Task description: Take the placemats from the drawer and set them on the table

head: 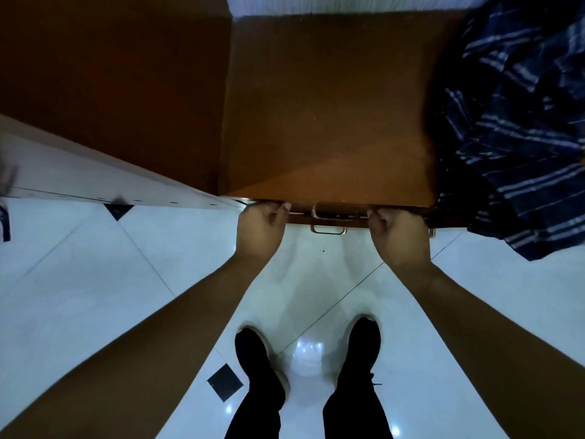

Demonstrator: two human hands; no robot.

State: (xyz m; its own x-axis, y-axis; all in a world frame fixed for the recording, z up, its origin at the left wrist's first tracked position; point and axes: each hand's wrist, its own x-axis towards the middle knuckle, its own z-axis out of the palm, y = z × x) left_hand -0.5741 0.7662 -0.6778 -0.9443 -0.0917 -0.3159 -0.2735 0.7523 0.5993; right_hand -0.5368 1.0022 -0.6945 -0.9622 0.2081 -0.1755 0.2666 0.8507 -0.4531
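Now at the drawer, both hands hooked on its front

Nearest, below the drawer, two black shoes [259, 362] stand on the pale tiled floor [95, 280], and both bare forearms reach up from there. The left hand [261, 231] grips the drawer [297, 219] at its left end, the right hand [400, 239] at its right end. On each, the fingers are curled close together and hooked over the top edge of the drawer front, with a brass handle [332, 213] unheld between them. Whether the drawer is shut or barely cracked, I cannot tell. Beyond it spreads the brown cabinet top [329, 122], and to the drawer's right a dark plaid cloth [519, 122] hangs over that top. No placemats show; I judge they lie inside the drawer, so the step in hand is opening it. The next move calls for an even pull from both hands toward the shoes, far enough to bare the inside. No table is in view.
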